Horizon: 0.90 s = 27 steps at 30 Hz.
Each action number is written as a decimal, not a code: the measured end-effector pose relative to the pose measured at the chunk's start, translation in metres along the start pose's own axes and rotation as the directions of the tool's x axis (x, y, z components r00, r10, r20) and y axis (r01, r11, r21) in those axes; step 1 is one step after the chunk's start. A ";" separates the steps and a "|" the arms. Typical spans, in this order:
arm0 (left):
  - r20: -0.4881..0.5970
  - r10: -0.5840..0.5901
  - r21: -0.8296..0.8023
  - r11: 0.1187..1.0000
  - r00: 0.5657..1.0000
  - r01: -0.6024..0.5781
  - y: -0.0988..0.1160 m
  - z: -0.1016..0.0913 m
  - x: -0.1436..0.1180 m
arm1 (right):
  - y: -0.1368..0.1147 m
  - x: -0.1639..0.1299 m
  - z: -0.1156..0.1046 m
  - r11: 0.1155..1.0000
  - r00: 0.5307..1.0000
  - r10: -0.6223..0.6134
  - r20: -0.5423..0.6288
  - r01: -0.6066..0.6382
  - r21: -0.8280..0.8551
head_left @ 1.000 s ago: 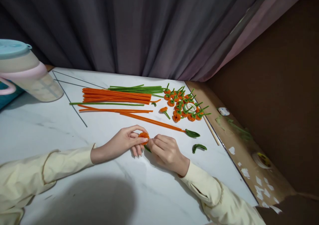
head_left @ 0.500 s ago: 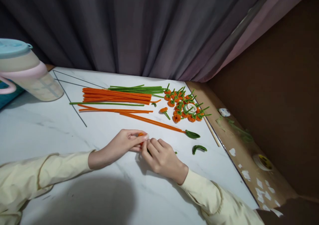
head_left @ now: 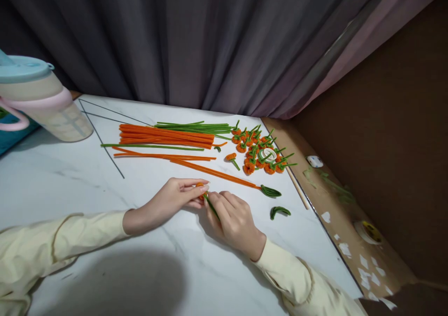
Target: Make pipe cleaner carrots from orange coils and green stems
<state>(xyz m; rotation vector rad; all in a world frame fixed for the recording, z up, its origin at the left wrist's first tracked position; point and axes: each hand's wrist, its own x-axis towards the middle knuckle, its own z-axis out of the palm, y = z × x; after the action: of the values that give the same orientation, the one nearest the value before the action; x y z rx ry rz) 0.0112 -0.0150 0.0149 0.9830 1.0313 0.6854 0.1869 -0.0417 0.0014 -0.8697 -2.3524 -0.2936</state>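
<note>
Between the thumb and fingers of my left hand [head_left: 178, 194] is a small orange pipe-cleaner pumpkin [head_left: 200, 188], mostly covered by the fingers. My right hand [head_left: 234, 220] is closed around a green pipe-cleaner stem [head_left: 212, 206] that runs from the pumpkin into its palm. Beyond the hands lie loose orange pipe cleaners [head_left: 217, 172], their right end at a dark green looped leaf piece [head_left: 270, 191]. A curved green pipe-cleaner piece [head_left: 279, 211] rests to the right of my right hand.
Behind are an orange pipe-cleaner bundle [head_left: 164, 135], green pipe cleaners [head_left: 196, 127] and several finished pumpkins [head_left: 248, 167] with a white tape roll [head_left: 269, 155] among them. A tumbler [head_left: 65, 117] stands at left. Paper scraps [head_left: 364, 276] litter the brown right edge.
My right hand has shifted slightly right and down, away from the left fingertips, exposing the green stem. My left hand still holds the pumpkin. The view has shifted slightly.
</note>
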 end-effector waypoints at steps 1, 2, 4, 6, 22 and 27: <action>-0.008 -0.004 0.010 1.000 1.000 0.004 0.001 0.000 0.000 | 0.000 0.000 0.000 0.996 0.999 0.050 0.007 -0.050 0.074; -0.016 -0.009 0.022 1.000 1.000 0.009 0.001 -0.001 0.000 | 0.000 0.001 0.000 0.983 0.995 0.098 0.020 -0.100 0.153; -0.020 -0.016 0.047 0.999 1.000 0.017 0.002 -0.002 0.000 | 0.001 0.001 0.000 0.930 0.981 0.187 0.050 -0.193 0.313; -0.008 -0.014 0.079 0.997 1.000 0.015 0.003 -0.004 0.000 | 0.004 0.000 0.001 0.853 0.964 0.255 0.076 -0.261 0.452; 0.077 0.017 0.087 0.996 0.997 -0.024 -0.002 0.000 0.000 | -0.009 0.007 -0.010 0.993 0.997 0.048 0.055 -0.054 0.109; 0.041 -0.007 0.094 0.996 0.999 0.003 -0.003 -0.002 0.000 | -0.005 0.002 -0.008 0.999 0.994 -0.050 0.092 0.048 0.023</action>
<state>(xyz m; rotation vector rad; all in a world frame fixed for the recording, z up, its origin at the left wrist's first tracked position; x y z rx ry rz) 0.0100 -0.0156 0.0119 1.0716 1.0363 0.6147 0.1863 -0.0477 0.0090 -0.8336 -2.4611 -0.2535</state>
